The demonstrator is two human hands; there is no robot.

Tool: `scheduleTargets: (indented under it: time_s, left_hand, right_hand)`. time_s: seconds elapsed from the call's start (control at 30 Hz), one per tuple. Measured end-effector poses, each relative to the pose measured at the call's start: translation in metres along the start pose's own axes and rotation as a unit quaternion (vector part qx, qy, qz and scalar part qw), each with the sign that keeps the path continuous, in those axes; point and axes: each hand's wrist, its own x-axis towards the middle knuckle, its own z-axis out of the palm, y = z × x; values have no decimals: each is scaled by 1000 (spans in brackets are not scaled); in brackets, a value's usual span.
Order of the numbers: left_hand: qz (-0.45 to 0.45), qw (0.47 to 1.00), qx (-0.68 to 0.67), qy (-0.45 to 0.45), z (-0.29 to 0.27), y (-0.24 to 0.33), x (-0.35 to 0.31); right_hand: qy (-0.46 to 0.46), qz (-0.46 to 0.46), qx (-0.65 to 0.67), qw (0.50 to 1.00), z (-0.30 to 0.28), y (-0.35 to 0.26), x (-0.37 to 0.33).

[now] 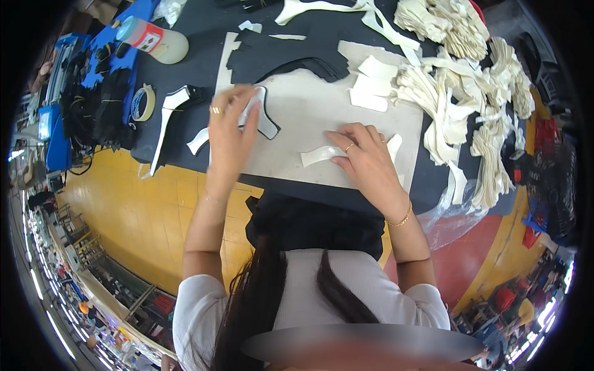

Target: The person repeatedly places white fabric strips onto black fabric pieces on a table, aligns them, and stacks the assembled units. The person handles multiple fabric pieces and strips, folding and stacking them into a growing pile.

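Note:
My left hand [230, 127], slightly blurred, is closed with thumb and fingertips at the upper end of a curved white piece with a black edge [269, 128]. Its fingers partly hide the piece, and another white end [198, 141] shows left of the hand. My right hand [370, 154] pinches one end of a curved white strip [317, 156] between thumb and fingers, low over the board. A second white strip [394, 147] lies beside that hand, partly covered by it. Under both hands is a pale grey board [291, 114].
White cut pieces [373, 77] lie on the board's right, beside big bundles of cream strips [442, 93]. Black cut material [284, 55] covers the board's far part. At left are a white-and-black bundle [172, 108], a tape roll [143, 103] and a plastic bottle [154, 42].

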Motion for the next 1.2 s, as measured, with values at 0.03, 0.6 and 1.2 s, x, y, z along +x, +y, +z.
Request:
scheduleTargets:
  time_s: [0.03,0.6,1.2]
  left_hand:
    - [0,1000,13,4,0,-8,12]
    - [-74,993,6,-92,42,-5,87]
    - [125,971,-20,-203,52,76,-49]
  right_hand:
    - [-17,19,-12,1000,2,0,1]
    - [33,129,322,937,-36,13,-16]
    - [-121,345,520,772,-60,17,-43]
